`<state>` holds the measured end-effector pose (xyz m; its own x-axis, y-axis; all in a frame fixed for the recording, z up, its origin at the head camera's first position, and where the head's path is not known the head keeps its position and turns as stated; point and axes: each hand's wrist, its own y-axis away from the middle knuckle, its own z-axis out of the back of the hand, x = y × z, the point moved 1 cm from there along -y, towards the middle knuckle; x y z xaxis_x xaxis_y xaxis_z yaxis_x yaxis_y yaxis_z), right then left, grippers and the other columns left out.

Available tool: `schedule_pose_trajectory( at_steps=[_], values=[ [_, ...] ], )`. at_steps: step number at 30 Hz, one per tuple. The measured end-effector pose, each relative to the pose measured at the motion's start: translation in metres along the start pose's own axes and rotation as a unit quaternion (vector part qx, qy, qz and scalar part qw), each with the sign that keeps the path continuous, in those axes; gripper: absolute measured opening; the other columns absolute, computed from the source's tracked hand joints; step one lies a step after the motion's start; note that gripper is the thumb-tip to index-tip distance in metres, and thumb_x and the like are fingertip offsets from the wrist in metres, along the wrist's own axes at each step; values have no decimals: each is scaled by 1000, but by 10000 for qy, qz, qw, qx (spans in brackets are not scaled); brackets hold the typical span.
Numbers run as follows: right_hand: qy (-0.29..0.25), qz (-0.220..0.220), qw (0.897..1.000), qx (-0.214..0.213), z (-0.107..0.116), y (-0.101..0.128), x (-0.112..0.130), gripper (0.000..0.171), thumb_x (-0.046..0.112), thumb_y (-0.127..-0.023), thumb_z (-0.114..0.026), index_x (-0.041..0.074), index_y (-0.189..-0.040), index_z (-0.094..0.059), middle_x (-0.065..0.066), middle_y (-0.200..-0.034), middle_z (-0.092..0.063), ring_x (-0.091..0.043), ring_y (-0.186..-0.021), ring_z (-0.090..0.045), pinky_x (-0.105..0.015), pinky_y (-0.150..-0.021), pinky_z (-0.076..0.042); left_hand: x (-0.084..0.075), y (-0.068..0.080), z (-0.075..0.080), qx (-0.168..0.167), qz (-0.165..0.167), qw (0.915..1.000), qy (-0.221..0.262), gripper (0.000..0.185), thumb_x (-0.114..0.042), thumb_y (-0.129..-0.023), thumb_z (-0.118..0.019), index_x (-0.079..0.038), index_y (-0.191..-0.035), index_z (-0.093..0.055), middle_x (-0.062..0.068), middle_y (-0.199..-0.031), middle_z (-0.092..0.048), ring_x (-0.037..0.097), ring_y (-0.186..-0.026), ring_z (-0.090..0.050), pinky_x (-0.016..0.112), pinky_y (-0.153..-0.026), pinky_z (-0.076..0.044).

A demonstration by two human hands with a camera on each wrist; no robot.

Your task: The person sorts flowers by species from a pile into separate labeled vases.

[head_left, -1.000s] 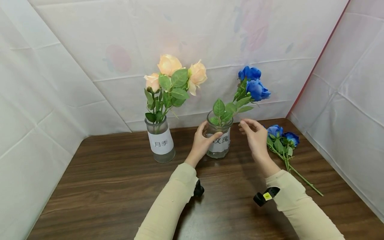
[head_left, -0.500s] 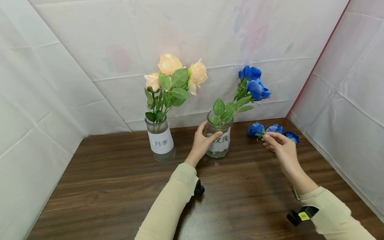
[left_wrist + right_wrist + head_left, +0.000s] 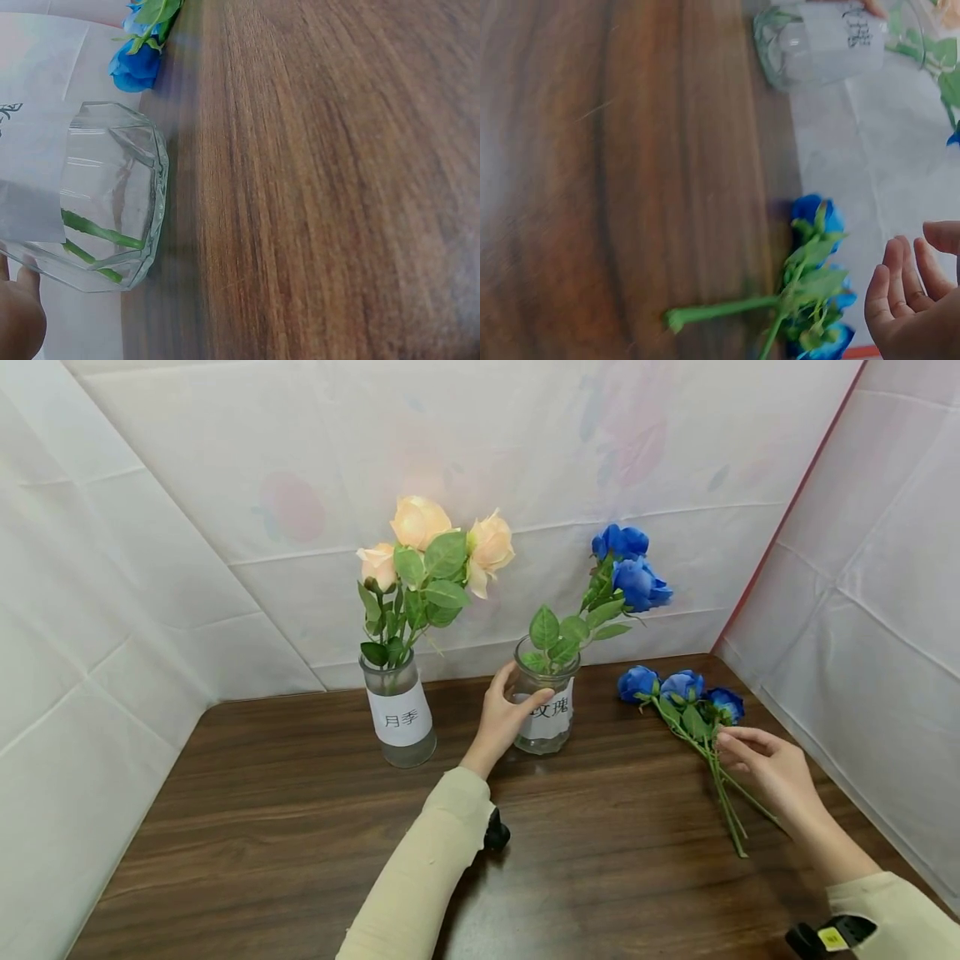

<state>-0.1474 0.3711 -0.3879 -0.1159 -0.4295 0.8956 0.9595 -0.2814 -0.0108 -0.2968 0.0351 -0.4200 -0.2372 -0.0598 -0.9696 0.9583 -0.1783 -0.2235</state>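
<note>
My left hand [image 3: 501, 714] grips the glass jar [image 3: 546, 746], its thumb across the white label with black characters. Two blue roses [image 3: 641, 583] with green leaves stand in this jar, leaning right. Their cut stems [image 3: 101, 231] show through the glass near its base in the left wrist view. My right hand [image 3: 772, 772] is beside several loose blue roses [image 3: 682, 687] lying on the table, its fingertips overlapping their leaves and stems in the head view. In the right wrist view its fingers [image 3: 910, 281] are loosely bent, thumb apart, with nothing between them.
A taller glass vase [image 3: 408, 752] with peach roses [image 3: 420, 522] and a white label stands left of the jar on the brown wooden table [image 3: 285, 827]. White cloth [image 3: 300, 443] hangs behind and at both sides.
My right hand has moved right and toward me from beside the jar, passing over the lying blue roses, more of which now show. My left hand keeps its grip on the jar.
</note>
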Motion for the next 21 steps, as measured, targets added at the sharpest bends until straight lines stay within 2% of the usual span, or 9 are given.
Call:
schedule_pose_trajectory(
  at_steps=[3, 5, 8, 16, 21],
  values=[
    [307, -54, 9995, 41, 3, 0, -12, 53, 43, -96, -63, 0, -127, -61, 22, -88, -68, 0, -80, -65, -19, -69, -55, 0, 0, 0, -22, -4, 10000, -20, 79, -41, -84, -80, -16, -149, -42, 5, -145, -46, 21, -135, -41, 38, -109, -38],
    [533, -130, 9985, 74, 3, -1, -20, 59, 42, -97, -62, -7, -131, -57, 23, -89, -66, 0, -79, -65, -21, -68, -55, 0, -1, 0, -35, -16, 10000, -25, 78, -40, -84, -80, -16, -148, -43, 5, -145, -47, 21, -135, -42, 38, -109, -39],
    [817, -251, 9963, 89, 2, -3, -33, 60, 39, -98, -62, -10, -132, -55, 16, -91, -68, -2, -76, -65, -24, -66, -55, 1, -1, -1, -42, -19, 10000, -20, 77, -39, -84, -80, -16, -148, -43, 5, -144, -47, 21, -135, -42, 38, -109, -39],
    [1102, -477, 9927, 70, -2, -7, -51, 56, 31, -98, -63, -15, -129, -55, -8, -97, -72, -2, -69, -64, -26, -63, -55, 1, -1, 0, 5, -28, 10000, 62, 81, -44, -82, -80, -15, -148, -43, 5, -144, -47, 21, -134, -42, 36, -110, -37],
    [1319, -637, 9892, 68, -2, -9, -53, 58, 34, -96, -65, -14, -127, -58, -13, -96, -73, -5, -68, -64, -27, -60, -55, 1, -1, 0, -1, -85, 9999, 82, 79, -42, -83, -81, -15, -147, -44, 5, -142, -49, 21, -133, -43, 36, -110, -38]
  ],
)
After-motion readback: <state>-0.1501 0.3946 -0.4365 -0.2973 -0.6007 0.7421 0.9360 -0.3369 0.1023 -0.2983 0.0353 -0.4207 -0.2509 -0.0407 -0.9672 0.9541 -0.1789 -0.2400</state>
